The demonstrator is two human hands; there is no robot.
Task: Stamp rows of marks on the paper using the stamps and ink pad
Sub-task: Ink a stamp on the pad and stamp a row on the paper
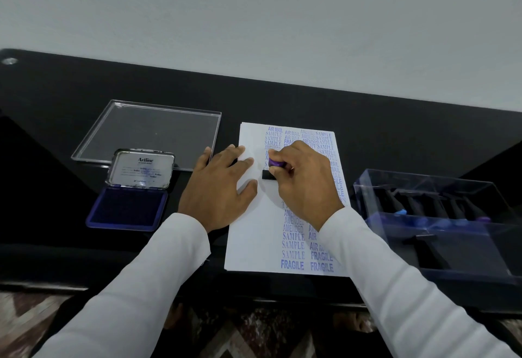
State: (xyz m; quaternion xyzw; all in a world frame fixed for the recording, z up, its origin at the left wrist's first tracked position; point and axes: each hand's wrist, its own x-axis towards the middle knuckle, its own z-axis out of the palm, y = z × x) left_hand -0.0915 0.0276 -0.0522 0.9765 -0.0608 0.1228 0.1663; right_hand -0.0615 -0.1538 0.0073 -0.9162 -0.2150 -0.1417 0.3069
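A stamp (271, 170) is pressed onto the paper (255, 239) by the right hand (303, 180); the paper is held flat by the left hand (219, 188).

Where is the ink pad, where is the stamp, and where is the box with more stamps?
ink pad (128, 208): head view, on the dark blue inked surface.
stamp (276, 163): head view, on its purple handle top.
stamp box (418, 188): head view, on its clear side wall.
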